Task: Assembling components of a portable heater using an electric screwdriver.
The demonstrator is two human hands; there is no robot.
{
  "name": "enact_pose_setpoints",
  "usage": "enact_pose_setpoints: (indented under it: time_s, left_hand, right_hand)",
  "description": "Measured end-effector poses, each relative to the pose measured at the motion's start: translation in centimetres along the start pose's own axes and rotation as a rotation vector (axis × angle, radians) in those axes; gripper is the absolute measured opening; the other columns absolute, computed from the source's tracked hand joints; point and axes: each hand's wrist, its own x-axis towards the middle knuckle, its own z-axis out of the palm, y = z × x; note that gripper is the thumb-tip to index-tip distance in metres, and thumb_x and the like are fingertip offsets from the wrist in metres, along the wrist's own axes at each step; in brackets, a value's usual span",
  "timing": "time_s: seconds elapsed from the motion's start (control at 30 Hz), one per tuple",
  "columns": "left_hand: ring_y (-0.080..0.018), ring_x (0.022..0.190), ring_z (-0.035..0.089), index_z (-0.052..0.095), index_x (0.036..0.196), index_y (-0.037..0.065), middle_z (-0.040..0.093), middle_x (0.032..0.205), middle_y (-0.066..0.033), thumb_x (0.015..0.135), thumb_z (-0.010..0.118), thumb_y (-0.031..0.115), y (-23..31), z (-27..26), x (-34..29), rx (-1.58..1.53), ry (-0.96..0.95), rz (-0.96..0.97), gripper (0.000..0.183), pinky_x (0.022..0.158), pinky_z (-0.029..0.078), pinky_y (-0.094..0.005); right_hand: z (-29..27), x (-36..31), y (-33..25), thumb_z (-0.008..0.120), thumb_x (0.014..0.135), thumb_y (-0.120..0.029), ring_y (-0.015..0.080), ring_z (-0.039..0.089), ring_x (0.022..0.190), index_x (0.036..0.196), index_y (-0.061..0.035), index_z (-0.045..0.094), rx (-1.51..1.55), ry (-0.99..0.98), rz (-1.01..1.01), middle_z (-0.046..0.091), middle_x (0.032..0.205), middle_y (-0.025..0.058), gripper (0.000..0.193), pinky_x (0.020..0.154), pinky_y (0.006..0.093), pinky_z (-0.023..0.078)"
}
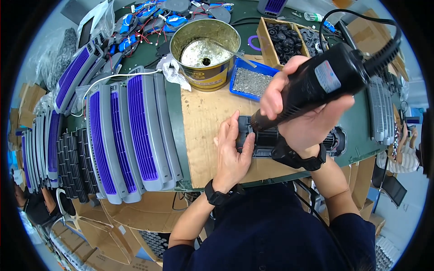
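A corded black electric screwdriver [307,90] with a pale label is in the grip of my right hand [305,126], tilted so that its nose points down to the left. That nose meets the left part of a long, dark fan housing [266,151]; the exact contact spot and any screw under it are hidden. Thumb and fingers of my left hand [233,151] straddle the left end of the housing and hold it. The housing lies across a cardboard sheet [205,117], its middle partly covered by my right wrist.
Behind the cardboard stand a metal can [205,79], a blue tray of screws [248,81] and a wooden box [266,45] of black parts. Grey-and-purple slatted panels [142,128] line the left side. Wired blue parts [176,20] lie at the back. The screwdriver's cord [379,20] arches at upper right.
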Motion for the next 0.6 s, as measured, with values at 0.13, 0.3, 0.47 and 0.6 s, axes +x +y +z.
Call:
enact_pose_setpoints:
  time_s: [0.13,0.3,0.47,0.6]
  left_hand:
    - [-0.0303,0.104,0.053,0.042,0.135,-0.007,0.051,0.116,-0.0187,0.086,0.063,0.011,-0.5,0.2,0.0,0.029,0.018,0.035,0.056,0.091,0.038,-0.0367]
    - [-0.0301,0.103,0.054,0.044,0.133,-0.007,0.052,0.116,-0.0193,0.083,0.065,0.009,-0.3,0.2,0.0,0.033,0.006,0.019,0.056,0.089,0.036,-0.0362]
    - [-0.0296,0.102,0.054,0.045,0.133,-0.008,0.052,0.116,-0.0190,0.084,0.064,0.009,-0.6,0.2,-0.1,0.069,0.020,0.064,0.055,0.088,0.036,-0.0353]
    - [-0.0281,0.105,0.052,0.042,0.135,-0.007,0.051,0.119,-0.0174,0.085,0.065,0.013,-0.8,0.4,-0.1,-0.034,0.017,0.058,0.058,0.091,0.035,-0.0349]
  right_hand:
    - [0.5,0.0,0.2,0.030,0.068,-0.093,0.0136,0.043,0.045,0.100,-0.0041,0.042,-0.143,0.005,0.029,0.047,0.055,0.0064,0.095,0.043,0.0258,0.037]
    - [0.5,0.1,-0.2,0.033,0.064,-0.095,0.0138,0.044,0.044,0.095,-0.0047,0.042,-0.180,-0.037,0.111,0.048,0.056,0.0074,0.096,0.042,0.0255,0.037]
    - [0.9,-0.1,-0.1,0.037,0.060,-0.096,0.0141,0.045,0.045,0.094,-0.0049,0.041,-0.146,-0.069,0.146,0.048,0.056,0.0073,0.097,0.043,0.0258,0.038]
    - [0.5,-0.2,0.0,0.037,0.061,-0.095,0.0140,0.046,0.047,0.095,-0.0046,0.041,-0.145,-0.031,0.111,0.048,0.058,0.0070,0.097,0.046,0.0266,0.040]
